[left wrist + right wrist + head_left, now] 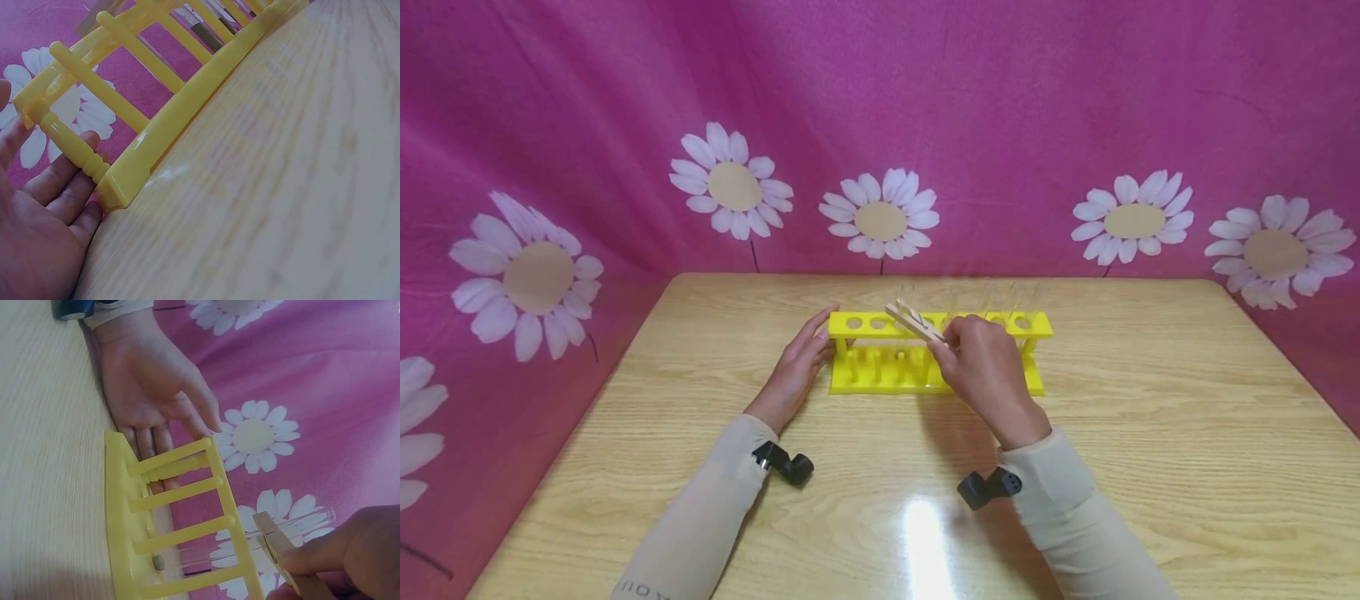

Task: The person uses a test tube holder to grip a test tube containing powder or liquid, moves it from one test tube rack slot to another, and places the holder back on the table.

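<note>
The clamp (916,322), pinched in the right grip (990,368), slants away leftward; the left grip (794,368), unclenched, touches the rack (880,388).

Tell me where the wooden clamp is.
In the head view, the clamp is in the right hand, over the yellow rack, left of its middle.

Holds a pale wooden spring clip (915,322) in the right hand's grip (988,367), over a bright yellow plastic test-tube rack (880,388), with its tip just beside a clear slender tube (907,292) standing there. Touches the rack's left end with the left hand's grip (793,371). Shows more clear tubes (1037,298) toward the right, a light wood-grain surface (1150,375) below, and a magenta cloth backdrop (992,117) printed with white daisies (880,221).
</note>
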Demonstrator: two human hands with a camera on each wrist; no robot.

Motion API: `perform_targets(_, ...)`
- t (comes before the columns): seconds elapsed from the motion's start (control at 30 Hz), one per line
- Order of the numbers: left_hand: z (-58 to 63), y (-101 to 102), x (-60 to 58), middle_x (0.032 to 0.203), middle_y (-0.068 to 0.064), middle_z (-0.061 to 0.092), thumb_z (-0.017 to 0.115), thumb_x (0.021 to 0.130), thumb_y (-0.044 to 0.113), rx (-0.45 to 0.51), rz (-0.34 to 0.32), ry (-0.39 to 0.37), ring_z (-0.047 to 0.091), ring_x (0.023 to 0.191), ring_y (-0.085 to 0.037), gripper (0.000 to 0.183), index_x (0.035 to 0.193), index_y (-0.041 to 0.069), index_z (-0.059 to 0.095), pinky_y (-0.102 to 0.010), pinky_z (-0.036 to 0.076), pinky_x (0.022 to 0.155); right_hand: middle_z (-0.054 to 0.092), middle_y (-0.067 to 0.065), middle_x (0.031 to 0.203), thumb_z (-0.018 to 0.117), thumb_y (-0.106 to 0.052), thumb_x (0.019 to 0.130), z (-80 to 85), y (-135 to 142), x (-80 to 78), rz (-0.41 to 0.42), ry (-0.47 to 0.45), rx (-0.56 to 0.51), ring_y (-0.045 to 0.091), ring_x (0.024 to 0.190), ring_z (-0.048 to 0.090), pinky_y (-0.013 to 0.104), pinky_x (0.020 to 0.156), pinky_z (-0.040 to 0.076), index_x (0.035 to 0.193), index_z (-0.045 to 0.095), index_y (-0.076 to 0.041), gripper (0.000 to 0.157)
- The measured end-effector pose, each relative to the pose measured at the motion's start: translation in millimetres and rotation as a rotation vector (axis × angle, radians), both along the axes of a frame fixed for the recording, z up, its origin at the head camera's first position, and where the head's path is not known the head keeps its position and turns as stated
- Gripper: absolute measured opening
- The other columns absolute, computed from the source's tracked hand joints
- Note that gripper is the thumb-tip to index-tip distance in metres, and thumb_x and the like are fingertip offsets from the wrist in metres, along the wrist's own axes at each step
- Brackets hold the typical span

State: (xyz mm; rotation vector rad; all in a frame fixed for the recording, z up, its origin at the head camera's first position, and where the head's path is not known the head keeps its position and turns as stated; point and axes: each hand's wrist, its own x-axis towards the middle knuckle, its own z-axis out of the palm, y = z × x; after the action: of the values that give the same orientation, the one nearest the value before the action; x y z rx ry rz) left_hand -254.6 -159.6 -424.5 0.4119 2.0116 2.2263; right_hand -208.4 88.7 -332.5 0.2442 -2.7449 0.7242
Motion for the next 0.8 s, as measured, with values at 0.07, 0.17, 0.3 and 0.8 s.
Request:
perform_targets(0.07, 0.4, 0, -0.1, 0.139, -0.001, 0.037, 0.042, 0.094, 0.041, 0.003, -0.002, -0.004, 0.039, 0.123, -0.023, 0.049, 0.140, 0.027, 0.032, -0.040, 0.022, 0.107, 0.057, 0.003, 0.065, 0.066, -0.025, 0.080, -0.6, 0, -0.6, 0.002, 0.008, 0.005, 0.019, 0.055, 0.047, 0.027, 0.045, 0.038, 0.077, 0.066, -0.007, 0.018)
perform_targets(0.17, 1.9, 0, 0.2, 0.139, -0.002, 0.037, 0.041, 0.095, 0.038, 0.009, -0.006, -0.012, 0.039, 0.124, -0.023, 0.046, 0.140, 0.027, 0.033, -0.040, 0.022, 0.107, 0.057, 0.002, 0.063, 0.066, -0.024, 0.080, -1.8, 1, -1.6, 0.006, 0.017, 0.008, 0.019, 0.055, 0.047, 0.027, 0.045, 0.037, 0.075, 0.066, -0.007, 0.018)
perform_targets(0.3, 6.3, 1, 2.2, 0.141, -0.002, 0.034, 0.037, 0.097, 0.031, 0.007, -0.009, -0.018, 0.037, 0.125, -0.024, 0.044, 0.141, 0.024, 0.031, -0.042, 0.021, 0.107, 0.056, 0.002, 0.063, 0.066, -0.024, 0.080, -3.1, 1, -2.6, 0.009, 0.008, 0.010, 0.019, 0.054, 0.046, 0.027, 0.045, 0.037, 0.075, 0.066, -0.007, 0.017)
perform_targets(0.8, 20.0, 5, 12.2, 0.143, -0.007, 0.030, 0.034, 0.099, 0.024, -0.006, -0.014, 0.011, 0.033, 0.127, -0.028, 0.045, 0.143, 0.016, 0.026, -0.045, 0.019, 0.107, 0.057, 0.003, 0.065, 0.066, -0.024, 0.080, -4.1, 0, -3.8, 0.008, -0.014, 0.024, 0.019, 0.054, 0.047, 0.026, 0.044, 0.037, 0.077, 0.067, -0.006, 0.018)
